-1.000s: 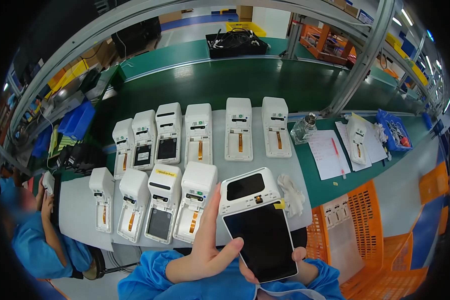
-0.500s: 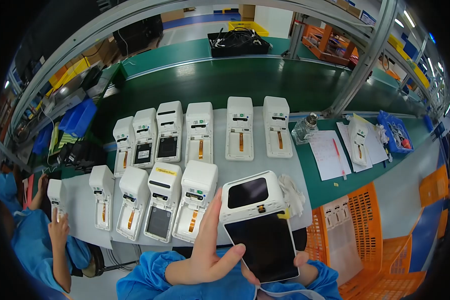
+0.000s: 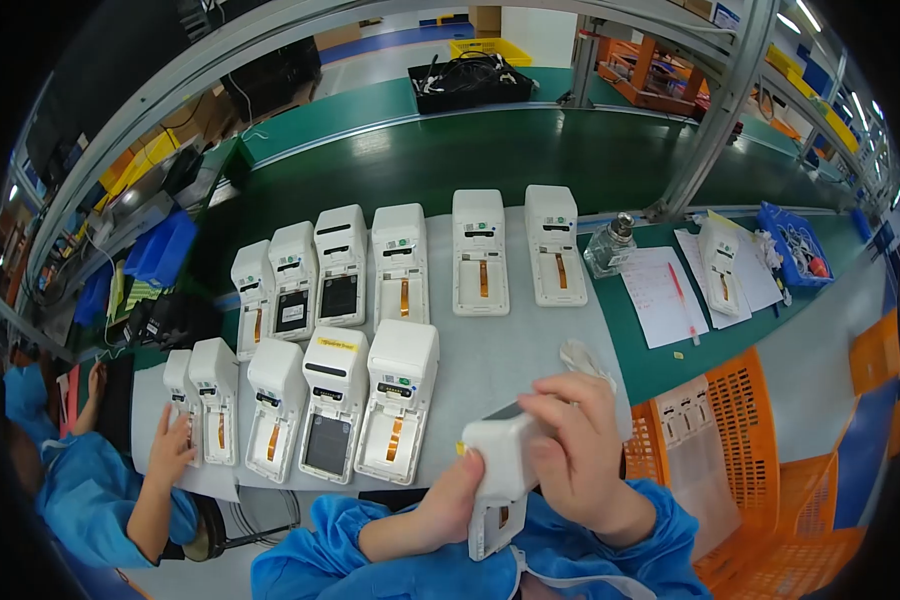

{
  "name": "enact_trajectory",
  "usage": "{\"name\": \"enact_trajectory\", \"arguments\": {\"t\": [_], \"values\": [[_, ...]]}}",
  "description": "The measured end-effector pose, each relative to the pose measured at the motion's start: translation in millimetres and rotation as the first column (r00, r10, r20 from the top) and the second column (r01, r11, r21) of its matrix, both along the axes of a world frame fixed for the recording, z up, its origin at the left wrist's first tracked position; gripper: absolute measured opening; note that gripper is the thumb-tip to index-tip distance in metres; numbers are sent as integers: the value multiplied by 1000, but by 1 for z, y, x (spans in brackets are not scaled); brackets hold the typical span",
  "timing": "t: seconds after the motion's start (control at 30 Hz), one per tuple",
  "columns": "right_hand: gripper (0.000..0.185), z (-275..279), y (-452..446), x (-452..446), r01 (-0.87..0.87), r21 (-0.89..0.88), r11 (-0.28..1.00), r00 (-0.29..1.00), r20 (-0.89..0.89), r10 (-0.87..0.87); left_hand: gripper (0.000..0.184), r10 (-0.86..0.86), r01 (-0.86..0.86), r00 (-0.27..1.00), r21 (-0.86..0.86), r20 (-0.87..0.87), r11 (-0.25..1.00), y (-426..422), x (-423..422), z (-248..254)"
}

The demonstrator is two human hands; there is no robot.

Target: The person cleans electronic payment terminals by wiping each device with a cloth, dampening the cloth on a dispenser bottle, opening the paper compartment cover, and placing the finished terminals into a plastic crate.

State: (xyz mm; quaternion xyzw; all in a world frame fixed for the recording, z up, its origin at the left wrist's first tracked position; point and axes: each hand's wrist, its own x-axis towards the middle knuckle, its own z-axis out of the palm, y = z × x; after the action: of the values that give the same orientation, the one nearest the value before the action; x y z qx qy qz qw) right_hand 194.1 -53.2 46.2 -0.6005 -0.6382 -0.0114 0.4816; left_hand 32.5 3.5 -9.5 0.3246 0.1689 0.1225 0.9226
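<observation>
A white handheld device point(image 3: 502, 462) is held upright and turned edge-on near my body, at the bottom centre. My left hand point(image 3: 450, 500) is closed on its left side, the thumb by a small yellow tab. Curled at its upper right, my right hand point(image 3: 585, 455) has its fingers on a thin dark panel point(image 3: 510, 410) that stands off the device's top. Rows of white devices stand on the grey mat point(image 3: 490, 370), several with an orange ribbon cable in an open bay, such as the one nearest my left hand point(image 3: 398, 400). A white cloth point(image 3: 585, 360) lies behind my right hand.
At the left a co-worker's hand point(image 3: 173, 447) touches a white device point(image 3: 178, 385). To the right are a glass bottle point(image 3: 611, 246), written papers point(image 3: 660, 300), a red pen point(image 3: 682, 300), a blue bin point(image 3: 795, 245) and orange crates point(image 3: 750, 450). A metal post point(image 3: 720, 120) rises behind.
The held device has turned from screen-facing to edge-on, with a panel standing off it. My right hand has come up from its lower edge. The co-worker's device now stands beside the front row.
</observation>
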Motion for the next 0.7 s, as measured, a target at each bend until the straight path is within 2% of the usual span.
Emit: {"name": "enact_trajectory", "arguments": {"t": [0.03,0.1,0.2,0.23,0.3,0.33,0.37,0.4,0.47,0.53,0.57,0.6,0.67,0.7], "values": [[23,-2,4,-4,-11,40,999,1000,-28,12,81,-31,32,999,41,-26,999,-1,-2,-2],[20,-13,6,-6,26,120,992,998,-51,-20,81,-58,61,998,65,-39,996,-2,-5,-8],[16,-16,8,-10,55,199,978,998,-51,-45,73,3,-10,995,67,104,998,-7,-3,-20],[15,-16,8,-10,64,220,973,997,-46,-55,78,69,-68,997,-9,31,998,-9,0,-16],[14,-27,4,-13,101,445,890,988,64,-144,88,177,-196,975,-146,-130,970,-11,9,-2],[14,-32,1,-15,107,548,830,974,109,-198,89,187,-204,975,-152,-123,967,-11,11,-1],[16,-33,2,-18,156,543,825,958,118,-259,90,197,-213,974,-153,-111,965,-9,14,1],[15,-32,-3,-20,102,535,839,954,186,-235,91,207,-221,973,-152,-101,963,-7,15,2],[19,-25,-18,-28,-6,503,864,932,315,-177,97,175,-140,980,-289,97,947,3,9,-20],[16,-18,-25,-37,-60,486,872,894,416,-170,102,132,-13,950,-384,284,923,11,7,-19],[14,-21,-32,-41,-74,471,879,897,417,-148,112,96,-27,976,-334,193,942,12,6,-14],[17,-23,-33,-39,-148,482,864,885,454,-101,114,91,-12,975,-360,205,933,12,5,-15],[36,-25,-33,-33,-290,489,822,850,527,-14,118,78,24,971,-416,227,909,11,3,-18],[14,-17,-25,-38,-252,564,786,898,439,-27,122,53,32,977,-387,206,922,12,3,-18]]}}
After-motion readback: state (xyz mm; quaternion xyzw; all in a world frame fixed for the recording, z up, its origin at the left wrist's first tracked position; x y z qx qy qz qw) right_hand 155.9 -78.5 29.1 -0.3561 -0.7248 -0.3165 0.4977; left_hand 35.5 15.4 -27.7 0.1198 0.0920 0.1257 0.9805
